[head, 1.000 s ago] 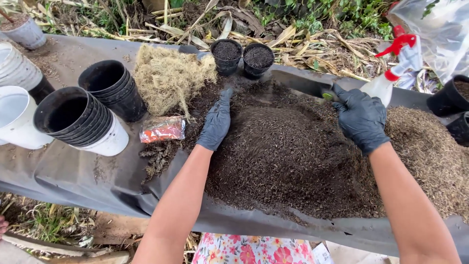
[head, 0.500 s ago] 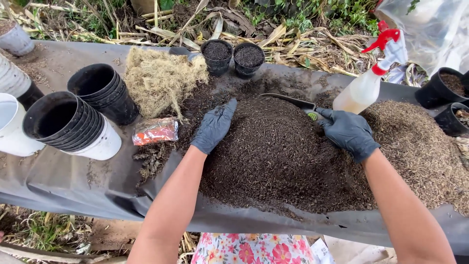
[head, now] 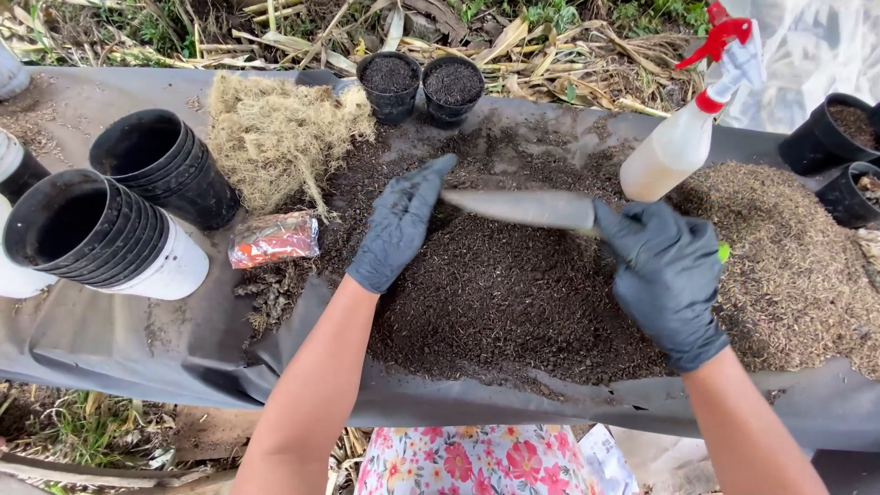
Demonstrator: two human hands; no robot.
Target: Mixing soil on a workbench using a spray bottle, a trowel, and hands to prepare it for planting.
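Both my hands wear dark gloves over a big heap of dark potting soil [head: 513, 293] spread on a black sheet [head: 183, 357]. My right hand [head: 665, 275] grips a narrow metal trowel [head: 518, 208] by its green handle, with the blade pointing left across the heap. My left hand [head: 399, 225] lies flat on the soil, fingers together, its fingertips touching the blade's tip.
Two stacks of black pots [head: 165, 165] [head: 87, 229] lie at the left, by a clump of dry fibre [head: 275, 137] and an orange packet [head: 273, 240]. Two soil-filled pots [head: 420, 82] stand behind. A spray bottle [head: 687, 128], brown mulch [head: 788, 257] and more pots [head: 839, 137] are right.
My right hand has taken up the trowel and swung its blade left across the soil heap. My left hand has stayed on the soil, now meeting the blade's tip.
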